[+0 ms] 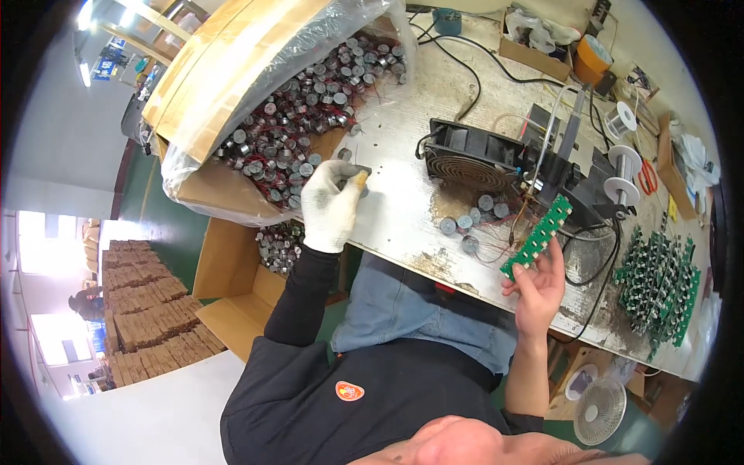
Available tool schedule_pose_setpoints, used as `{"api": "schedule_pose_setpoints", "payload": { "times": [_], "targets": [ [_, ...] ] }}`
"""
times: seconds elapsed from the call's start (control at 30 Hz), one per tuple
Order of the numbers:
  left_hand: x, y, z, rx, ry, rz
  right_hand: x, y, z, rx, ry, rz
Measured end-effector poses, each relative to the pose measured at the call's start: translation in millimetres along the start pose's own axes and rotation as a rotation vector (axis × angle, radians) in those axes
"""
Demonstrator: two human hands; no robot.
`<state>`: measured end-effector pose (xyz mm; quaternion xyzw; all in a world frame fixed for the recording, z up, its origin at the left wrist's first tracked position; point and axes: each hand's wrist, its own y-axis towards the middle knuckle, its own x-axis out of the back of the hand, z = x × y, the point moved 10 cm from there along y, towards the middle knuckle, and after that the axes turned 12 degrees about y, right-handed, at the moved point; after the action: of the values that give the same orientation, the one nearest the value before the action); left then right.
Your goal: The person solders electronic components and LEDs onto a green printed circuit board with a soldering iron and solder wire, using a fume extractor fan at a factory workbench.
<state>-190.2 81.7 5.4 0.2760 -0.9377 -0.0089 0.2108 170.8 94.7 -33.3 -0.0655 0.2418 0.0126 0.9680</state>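
My right hand (541,293), bare, grips a long green circuit board (538,237) by its lower end. The strip tilts up to the right, its upper end close to a black soldering machine (570,167). My left hand (332,203) wears a white glove with greyed fingertips. Its thumb and fingers are pinched together over the table, beside the open box; what they hold, if anything, is too small to make out. Several small round metal parts with thin red wires (465,222) lie on the table between my hands, left of the board.
A plastic-lined cardboard box (225,190) heaped with round wired parts (310,105) stands at left, with another cardboard box (232,263) below. A black fan (473,159) faces me. Solder spools (622,177) and a pile of green boards (659,287) are at right. Cables cross the table (395,201).
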Motion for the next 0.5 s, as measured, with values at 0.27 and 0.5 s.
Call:
{"api": "schedule_pose_setpoints", "payload": {
  "times": [0.27, 0.5],
  "targets": [
    [-50, -38, -20, 0.210, -0.235, 0.223, 0, 0, -2, -0.003, 0.025, 0.017],
    [-102, -73, -22, 0.305, -0.252, 0.469, -6, -3, -5, -0.008, 0.040, 0.108]
  ]
}}
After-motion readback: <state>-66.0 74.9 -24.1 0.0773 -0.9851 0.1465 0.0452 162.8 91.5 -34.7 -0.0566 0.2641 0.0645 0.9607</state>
